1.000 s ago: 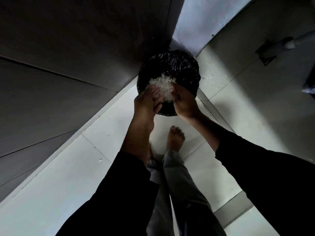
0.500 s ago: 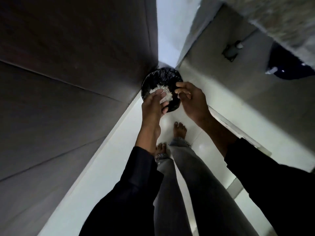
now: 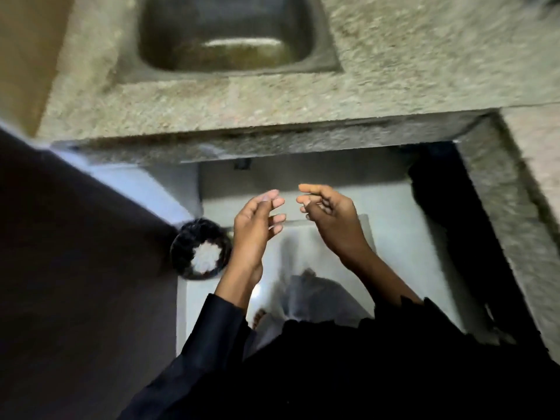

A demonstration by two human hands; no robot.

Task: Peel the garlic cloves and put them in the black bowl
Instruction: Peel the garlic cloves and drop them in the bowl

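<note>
Honestly, the risky part here is that neither hand is doing any garlic work at all. The left hand (image 3: 256, 225) and the right hand (image 3: 331, 219) both hang in the air in front of the person's body, fingers loose and relaxed, holding nothing, fingertips near each other but apart. No garlic cloves show anywhere in the head view, and no black bowl can be made out either, so there's no telling how far along the peeling is.

What is visible is a bin (image 3: 200, 249) with a black liner down on the floor to the left, with a pale heap (image 3: 206, 255) in it that looks like garlic skins (blurry, so that's a guess). The stone counter (image 3: 394, 86) and its sink (image 3: 227, 34) sit ahead and above the hands.

Things that could go sideways from here:
- Bits of papery skin probably cling to the fingers. If the person goes straight back to the cloves, that mess could end up in the bowl.
- The whole shot is smeared by motion, so the head seems to be swinging. Reaching for anything while turning is how stuff gets knocked off a counter edge.
- The bin is right by the bare feet, so one careless step could tip it.
</note>
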